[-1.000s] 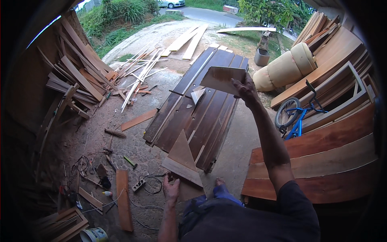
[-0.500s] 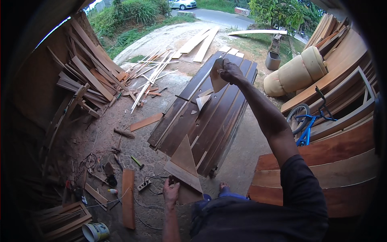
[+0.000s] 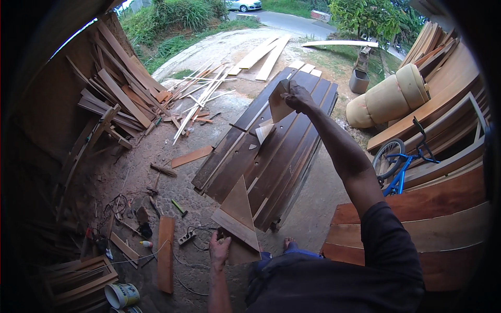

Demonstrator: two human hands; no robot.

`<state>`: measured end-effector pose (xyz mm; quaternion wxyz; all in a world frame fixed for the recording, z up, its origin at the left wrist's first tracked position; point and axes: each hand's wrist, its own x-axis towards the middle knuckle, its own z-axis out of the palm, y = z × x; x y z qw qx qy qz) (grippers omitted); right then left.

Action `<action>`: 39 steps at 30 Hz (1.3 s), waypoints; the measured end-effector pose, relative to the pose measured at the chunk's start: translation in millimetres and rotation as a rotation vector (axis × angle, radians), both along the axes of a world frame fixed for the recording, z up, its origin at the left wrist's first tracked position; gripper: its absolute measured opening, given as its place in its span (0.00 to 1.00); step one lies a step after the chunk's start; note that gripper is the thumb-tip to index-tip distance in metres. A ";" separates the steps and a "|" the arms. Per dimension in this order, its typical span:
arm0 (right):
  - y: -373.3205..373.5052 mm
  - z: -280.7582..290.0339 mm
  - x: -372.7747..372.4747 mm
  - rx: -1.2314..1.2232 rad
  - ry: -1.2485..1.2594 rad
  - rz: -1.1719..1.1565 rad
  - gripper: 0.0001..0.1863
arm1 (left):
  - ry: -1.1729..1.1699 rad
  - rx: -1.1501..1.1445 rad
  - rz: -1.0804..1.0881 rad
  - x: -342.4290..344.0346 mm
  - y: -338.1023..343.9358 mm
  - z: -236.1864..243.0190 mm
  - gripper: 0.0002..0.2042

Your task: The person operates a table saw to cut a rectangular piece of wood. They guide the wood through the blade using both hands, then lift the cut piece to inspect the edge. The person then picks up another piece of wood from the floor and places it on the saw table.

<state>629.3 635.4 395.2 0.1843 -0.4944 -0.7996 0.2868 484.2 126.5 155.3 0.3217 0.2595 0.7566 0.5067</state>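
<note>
In front of me a long dark brown wooden panel (image 3: 225,172), with lengthwise grooves and several round holes, lies at waist level. Low and near, my left hand (image 3: 219,249) is closed on the edge of a triangular wooden piece (image 3: 239,201), which has a strip across its base and overlaps the panel's near end. Stretched out over the far part of the panel, my right hand (image 3: 299,98) grips a stiff-looking brown sheet (image 3: 279,106), held up on edge. Below it on the panel rest a pale curled sheet (image 3: 265,133) and a small light scrap (image 3: 252,146).
Timber offcuts (image 3: 125,94) lean at the left, with thin strips (image 3: 202,107) across the ground. A green-handled hammer (image 3: 179,208), a power strip (image 3: 187,238) and cables lie by my left. A foam roll (image 3: 389,96), blue bicycle (image 3: 398,175) and reddish boards (image 3: 417,208) line the right.
My right hand has shifted slightly and turned the brown sheet, so more of its brown face shows. My left hand still grips the triangular piece. The view has shifted a little.
</note>
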 end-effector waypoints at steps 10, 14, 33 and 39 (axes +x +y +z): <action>4.6 -7.5 2.1 0.029 -0.035 0.035 0.23 | -0.051 0.009 0.004 -0.9 0.3 -0.4 0.23; 36.7 -51.2 1.3 0.263 0.010 -0.020 0.23 | -0.038 0.010 -0.033 -2.0 5.2 -0.4 0.23; 33.4 -24.3 -22.2 0.059 0.165 0.030 0.27 | 0.008 -0.028 -0.026 1.7 13.3 4.6 0.25; 18.6 -23.5 -24.0 -0.099 0.335 0.182 0.24 | -0.125 0.022 0.012 6.8 15.6 13.4 0.25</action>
